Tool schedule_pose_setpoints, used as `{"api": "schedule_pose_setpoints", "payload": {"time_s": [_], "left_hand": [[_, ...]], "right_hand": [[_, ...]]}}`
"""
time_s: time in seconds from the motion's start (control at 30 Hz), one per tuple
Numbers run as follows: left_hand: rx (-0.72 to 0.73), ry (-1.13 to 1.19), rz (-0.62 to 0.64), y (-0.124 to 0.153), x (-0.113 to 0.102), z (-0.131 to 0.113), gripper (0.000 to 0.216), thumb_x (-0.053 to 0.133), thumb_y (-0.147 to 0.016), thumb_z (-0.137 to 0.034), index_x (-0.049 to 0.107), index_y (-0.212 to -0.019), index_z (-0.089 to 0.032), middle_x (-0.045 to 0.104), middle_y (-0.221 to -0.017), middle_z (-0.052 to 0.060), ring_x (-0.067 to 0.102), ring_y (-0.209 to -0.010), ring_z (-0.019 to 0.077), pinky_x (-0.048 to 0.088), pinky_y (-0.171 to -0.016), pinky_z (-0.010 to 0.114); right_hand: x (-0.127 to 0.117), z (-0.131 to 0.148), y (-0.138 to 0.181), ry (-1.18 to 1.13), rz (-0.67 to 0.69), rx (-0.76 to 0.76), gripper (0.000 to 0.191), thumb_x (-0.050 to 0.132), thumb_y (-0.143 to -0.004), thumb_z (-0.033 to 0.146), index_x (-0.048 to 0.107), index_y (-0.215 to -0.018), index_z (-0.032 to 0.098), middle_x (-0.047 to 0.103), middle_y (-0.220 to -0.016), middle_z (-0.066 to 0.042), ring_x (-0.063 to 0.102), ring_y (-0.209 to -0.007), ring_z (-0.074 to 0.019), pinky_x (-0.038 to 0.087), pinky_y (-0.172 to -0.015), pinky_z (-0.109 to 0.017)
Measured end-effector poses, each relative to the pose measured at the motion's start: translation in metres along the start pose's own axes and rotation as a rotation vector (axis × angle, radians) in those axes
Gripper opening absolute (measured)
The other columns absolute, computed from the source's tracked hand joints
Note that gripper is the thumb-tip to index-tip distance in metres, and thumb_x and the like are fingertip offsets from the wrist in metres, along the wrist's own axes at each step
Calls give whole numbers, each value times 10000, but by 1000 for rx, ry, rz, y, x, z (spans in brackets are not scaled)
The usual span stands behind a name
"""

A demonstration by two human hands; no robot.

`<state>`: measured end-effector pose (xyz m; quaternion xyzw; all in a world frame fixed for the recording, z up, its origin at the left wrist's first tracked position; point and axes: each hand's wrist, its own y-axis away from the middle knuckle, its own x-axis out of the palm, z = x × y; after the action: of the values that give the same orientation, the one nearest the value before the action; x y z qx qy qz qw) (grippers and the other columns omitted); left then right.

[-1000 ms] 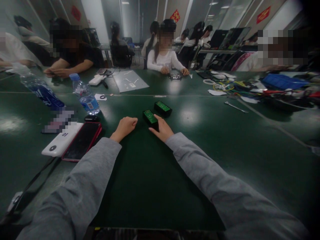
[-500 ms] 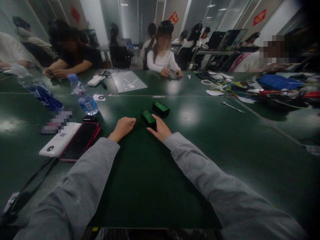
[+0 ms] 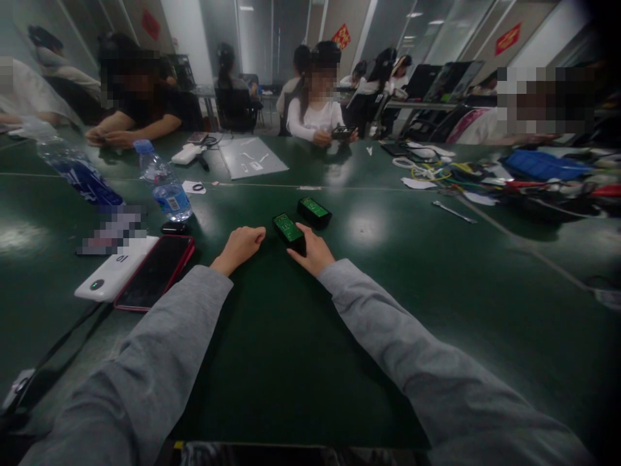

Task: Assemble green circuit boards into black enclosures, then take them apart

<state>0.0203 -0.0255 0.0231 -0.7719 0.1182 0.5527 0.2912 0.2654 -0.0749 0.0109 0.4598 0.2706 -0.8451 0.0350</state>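
Observation:
My right hand (image 3: 313,250) grips a small black box with a green circuit board (image 3: 286,227) in its open top, thumb on the near side and fingers along the right. The box rests on the table, slightly turned. Just behind it to the right lies a second black box with a green circuit board (image 3: 314,208), apart from my fingers. Left of the held box, my left hand (image 3: 241,247) is curled into a loose fist on the green table (image 3: 301,349). Nothing sticks out of that fist, and it does not touch the box.
On the left are a red-edged phone (image 3: 156,272), a white power bank (image 3: 114,268) with a cord, a water bottle (image 3: 169,191) and a larger blue-labelled bottle (image 3: 85,171). A wrench (image 3: 455,211) and tangled cables (image 3: 524,184) lie right. A co-worker (image 3: 315,116) sits opposite.
The view has shifted slightly. My hands and both boxes keep their places. The co-worker opposite has raised a dark object off the table. A green light now shows on the power bank.

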Motion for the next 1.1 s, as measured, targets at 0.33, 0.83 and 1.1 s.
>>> {"api": "schedule_pose_setpoints", "payload": {"time_s": [0.33,0.83,1.1], "left_hand": [[-2,-17,9,0,-2,-1,171,464,-790,-92,588,-759,-206,511,-641,-6,411,-578,143,230,-571,288],[-80,-15,-338,3,-3,-12,188,478,-952,-242,617,-1072,-202,637,-697,-3,573,-576,143,351,-550,255],[91,42,-191,3,-7,-21,355,440,-993,-253,627,-1294,-261,748,-1134,53,709,-854,175,502,-731,274]], "right_hand": [[-1,4,1,72,34,52,773,680,-903,452,348,-1510,110,531,-1402,-225,578,-1228,-374,467,-1052,-576],[-1,3,-8,92,64,-87,626,523,-1008,491,356,-1514,162,562,-1387,-168,599,-1198,-332,505,-996,-521],[3,10,-12,62,2,-154,541,599,-970,427,444,-1386,118,628,-1254,-177,620,-1145,-298,516,-929,-458]]}}
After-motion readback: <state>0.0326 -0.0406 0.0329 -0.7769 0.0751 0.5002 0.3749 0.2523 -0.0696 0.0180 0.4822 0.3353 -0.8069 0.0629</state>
